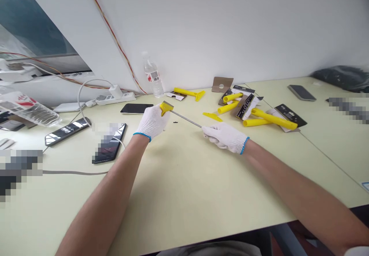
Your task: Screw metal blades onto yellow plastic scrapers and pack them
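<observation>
Both my hands wear white knit gloves. My left hand point(151, 122) is closed around the yellow scraper head point(166, 107), which carries a thin metal blade along its top. A slim metal rod point(186, 119) runs from that head to my right hand point(223, 136), whose fingers are pinched on the rod's near end. The piece is held just above the pale table point(184, 187). A tiny dark speck point(175, 122) lies on the table under the rod.
Yellow scraper handles and heads point(269, 119) lie among black packaging cards point(290, 114) at the back right. An assembled yellow scraper point(190, 93), a water bottle point(153, 78), a power strip point(115, 97) and several phones point(109, 143) sit behind and left.
</observation>
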A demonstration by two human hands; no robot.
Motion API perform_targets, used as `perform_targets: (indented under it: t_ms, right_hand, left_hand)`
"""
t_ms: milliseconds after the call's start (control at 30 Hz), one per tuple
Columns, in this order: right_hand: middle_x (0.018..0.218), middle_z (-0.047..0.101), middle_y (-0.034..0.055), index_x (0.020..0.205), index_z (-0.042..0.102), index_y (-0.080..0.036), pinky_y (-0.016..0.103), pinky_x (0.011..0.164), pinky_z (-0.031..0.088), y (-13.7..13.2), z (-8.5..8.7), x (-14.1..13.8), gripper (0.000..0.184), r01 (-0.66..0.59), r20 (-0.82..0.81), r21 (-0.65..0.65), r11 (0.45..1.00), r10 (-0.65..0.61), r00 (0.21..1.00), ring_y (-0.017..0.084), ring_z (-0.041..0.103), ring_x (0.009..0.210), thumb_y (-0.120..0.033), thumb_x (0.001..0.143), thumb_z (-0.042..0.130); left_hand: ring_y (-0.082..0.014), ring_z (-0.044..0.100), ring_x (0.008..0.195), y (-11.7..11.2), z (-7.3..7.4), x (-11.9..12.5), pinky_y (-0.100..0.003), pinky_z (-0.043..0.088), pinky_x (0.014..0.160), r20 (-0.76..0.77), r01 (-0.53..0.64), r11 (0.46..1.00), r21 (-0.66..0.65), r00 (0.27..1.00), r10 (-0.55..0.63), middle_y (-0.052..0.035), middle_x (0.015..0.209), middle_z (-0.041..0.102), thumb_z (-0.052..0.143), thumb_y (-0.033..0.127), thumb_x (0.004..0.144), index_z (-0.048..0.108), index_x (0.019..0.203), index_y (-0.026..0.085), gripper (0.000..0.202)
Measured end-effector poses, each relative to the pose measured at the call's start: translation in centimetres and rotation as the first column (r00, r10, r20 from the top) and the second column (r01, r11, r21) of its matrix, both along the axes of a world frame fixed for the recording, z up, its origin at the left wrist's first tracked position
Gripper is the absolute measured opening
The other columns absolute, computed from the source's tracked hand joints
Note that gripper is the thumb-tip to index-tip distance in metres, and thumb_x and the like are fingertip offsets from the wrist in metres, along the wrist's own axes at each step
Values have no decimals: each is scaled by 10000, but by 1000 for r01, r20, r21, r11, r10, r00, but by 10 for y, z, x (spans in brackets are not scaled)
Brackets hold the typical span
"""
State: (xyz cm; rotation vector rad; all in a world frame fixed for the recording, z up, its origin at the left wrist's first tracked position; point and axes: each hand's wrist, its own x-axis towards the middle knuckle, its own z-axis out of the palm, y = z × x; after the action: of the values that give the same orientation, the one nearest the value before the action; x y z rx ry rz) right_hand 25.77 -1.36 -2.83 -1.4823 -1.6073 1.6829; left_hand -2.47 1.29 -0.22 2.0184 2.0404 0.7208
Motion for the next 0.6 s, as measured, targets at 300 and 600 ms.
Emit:
perform_targets:
  t_ms: [300,600]
  right_hand:
    - [614,317,-91,890,568,-184,173,373,112,6,-2,2,456,-52,-150,-134,990,31,988,37,154,437,-626,991,612]
    - [648,517,-1,940,691,-184,233,403,249,12,1,16,543,-42,154,248,968,3,988,71,313,434,-671,1026,468]
  left_hand:
    - [-164,461,642,-1,7,-1,-308,337,667,-41,12,999,49,999,-10,-43,712,557,529,370,932,490,785,219,214]
    - [-217,549,741,4,12,-14,-300,363,694,-44,-10,992,125,999,16,-58,737,585,562,399,939,574,835,210,216]
